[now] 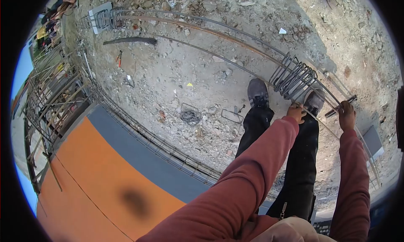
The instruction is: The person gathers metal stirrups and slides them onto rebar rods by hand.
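A bundle of square wire stirrups (293, 78) hangs around long steel rebars (223, 34) just in front of my shoes. My left hand (297, 112) is at the lower edge of the bundle, its fingers curled on the lower rebar. Farther right, my right hand (347, 116) is closed around a rebar past the stirrups; its fingertips are partly hidden. A second group of stirrups (108, 18) sits at the far left end of the bars, by a pale block (100, 17).
Loose stirrups (190, 115) and red-handled pliers (120, 59) lie on rubbly ground. An orange and grey wall (101, 157) stands at lower left, with a long rebar cage (168, 151) along it. A grey block (373, 141) props bars at right. Timber scaffolding (50, 103) rises at left.
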Motion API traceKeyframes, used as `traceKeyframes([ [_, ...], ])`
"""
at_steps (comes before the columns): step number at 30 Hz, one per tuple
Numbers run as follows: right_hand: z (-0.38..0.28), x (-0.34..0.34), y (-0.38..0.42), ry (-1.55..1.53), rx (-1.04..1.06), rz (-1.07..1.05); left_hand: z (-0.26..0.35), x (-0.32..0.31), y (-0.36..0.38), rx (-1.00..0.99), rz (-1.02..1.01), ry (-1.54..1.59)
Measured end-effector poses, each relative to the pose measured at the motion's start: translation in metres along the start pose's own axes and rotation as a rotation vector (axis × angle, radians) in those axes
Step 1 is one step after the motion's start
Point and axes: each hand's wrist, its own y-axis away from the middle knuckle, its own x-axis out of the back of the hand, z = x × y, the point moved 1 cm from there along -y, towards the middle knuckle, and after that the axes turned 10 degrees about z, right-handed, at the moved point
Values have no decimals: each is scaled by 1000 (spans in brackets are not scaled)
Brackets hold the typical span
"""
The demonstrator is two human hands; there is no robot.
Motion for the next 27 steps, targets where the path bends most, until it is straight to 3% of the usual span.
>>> traceKeyframes([
  [2, 1, -2, 16, 53, 7, 256, 4, 16, -1, 15, -137, 125],
  [3, 3, 2, 29, 103, 11, 375, 9, 20, 9, -92, -88, -85],
  [5, -28, 23, 42, 20, -61, 371, 20, 38, 19, -222, -36, -355],
  [6, -45, 28, 46, -68, -40, 393, 34, 39, 50, -476, 99, -560],
  [7, -58, 23, 50, -185, 4, 398, 37, 53, 48, -896, 247, -841],
  [8, -75, 17, 51, -393, 48, 367, 46, 60, 60, -1091, 333, -915],
  [9, -101, 17, 51, -597, -80, 233, 59, 60, 84, -1289, 347, -946],
  [10, -122, 11, 50, -668, -167, 197, 68, 59, 100, -1402, 424, -1099],
  [13, -179, -22, 37, -970, -421, 266, 88, 46, 109, -1637, 263, -1194],
  [16, -213, -26, 17, -1093, -740, 175, 90, 28, 98, -1585, 275, -1552],
  [19, -210, -53, 6, -1120, -776, 132, 84, 15, 82, -1448, 270, -1599],
  [20, -202, -57, 5, -1080, -742, 24, 81, 14, 80, -1420, 251, -1570],
  [23, -190, -72, 7, -1507, -815, 60, 78, 8, 80, -1343, 328, -1779],
  [26, -162, -73, 17, -1405, -767, 59, 72, 6, 87, -1316, 312, -1865],
  [27, -148, -68, 23, -1210, -715, 100, 68, 4, 90, -1312, 306, -1867],
])
